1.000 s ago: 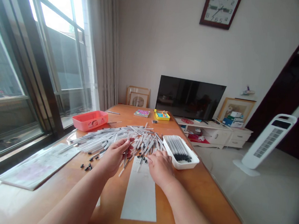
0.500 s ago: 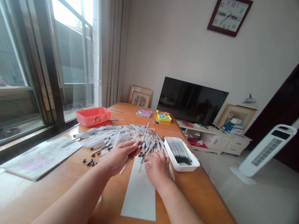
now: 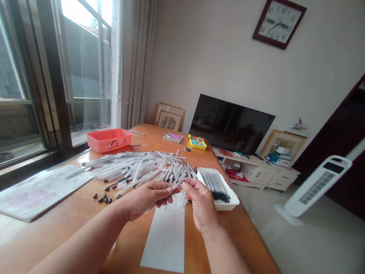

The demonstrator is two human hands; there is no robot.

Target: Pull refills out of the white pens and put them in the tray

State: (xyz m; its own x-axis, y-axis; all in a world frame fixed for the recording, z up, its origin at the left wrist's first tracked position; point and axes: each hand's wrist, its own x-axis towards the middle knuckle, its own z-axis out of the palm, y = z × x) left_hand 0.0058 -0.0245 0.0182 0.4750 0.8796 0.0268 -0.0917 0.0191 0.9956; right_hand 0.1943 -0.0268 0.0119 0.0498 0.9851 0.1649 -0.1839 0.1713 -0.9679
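A wide heap of clear pen barrels (image 3: 138, 167) lies across the wooden table (image 3: 67, 212). My left hand (image 3: 147, 198) is raised just in front of the heap, fingers curled round a clear pen barrel. My right hand (image 3: 200, 204) is beside it, fingers pinched at the same spot, holding something thin that I cannot make out. Both hands hover over a white paper strip (image 3: 166, 233). A white tray (image 3: 232, 201) with black refills lies right of my right hand. Small black caps (image 3: 102, 198) are scattered to the left.
A pink basin (image 3: 108, 140) stands at the far left of the table, with a book (image 3: 173, 137) and a yellow box (image 3: 196, 142) at the far end. A large printed sheet (image 3: 33, 192) lies near the window. A white tower fan (image 3: 312, 186) stands on the floor to the right.
Both hands have lifted off the heap and come together above the paper strip, each with fingers closed on a thin piece. The camera has tilted slightly.
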